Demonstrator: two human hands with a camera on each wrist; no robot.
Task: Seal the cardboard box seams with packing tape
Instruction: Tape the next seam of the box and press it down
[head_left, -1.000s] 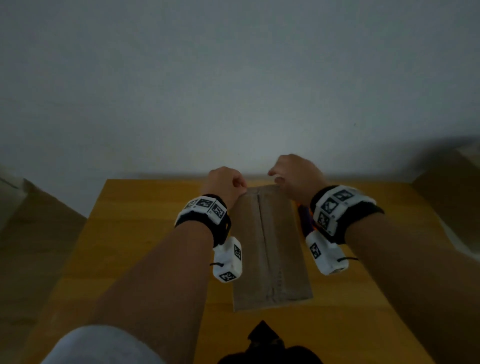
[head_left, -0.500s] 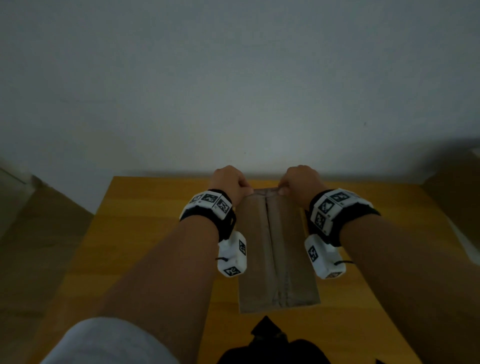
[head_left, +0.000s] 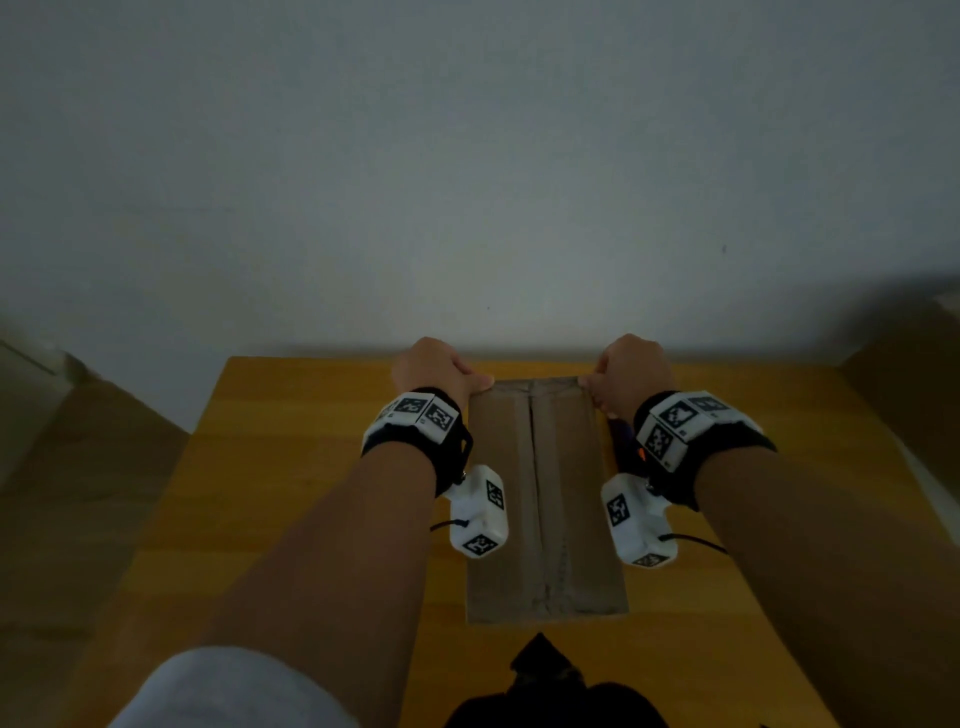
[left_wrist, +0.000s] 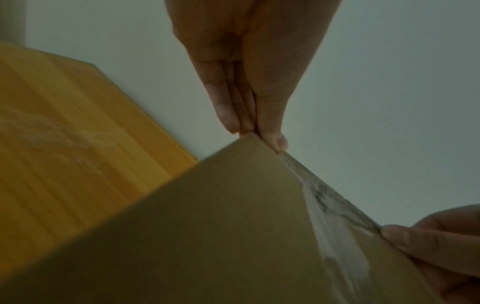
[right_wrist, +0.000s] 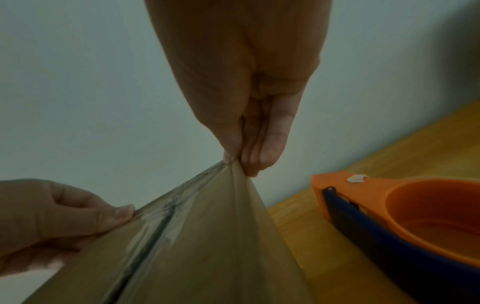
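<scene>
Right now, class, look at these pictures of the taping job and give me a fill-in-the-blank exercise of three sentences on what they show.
1. The cardboard box lies on a ____ table.
2. The left hand and right hand each pinch a far ____ of the box.
3. The tape dispenser beside the box is orange and ____.

Missing words: wooden; corner; blue

Head cam above; wrist cams close.
</scene>
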